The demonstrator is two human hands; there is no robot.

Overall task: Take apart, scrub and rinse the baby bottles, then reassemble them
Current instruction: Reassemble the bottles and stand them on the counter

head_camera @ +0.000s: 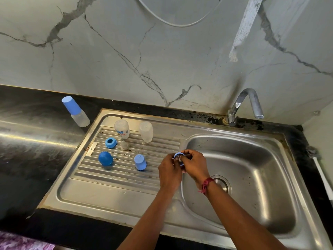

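I have the blue ring [177, 154] pinched by its rim between my left hand [169, 170] and right hand [195, 165], fingers curled, over the lip between draining board [126, 179] and basin [252, 177]. The clear bottles [146, 131] stand ahead-left on the board, nearer my left hand, which I judge should reach.

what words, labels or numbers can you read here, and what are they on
Blue and red print on the left clear bottle on the drainboard: too blurred to read.
No text shows on the blue ring held by the left hand and right hand.
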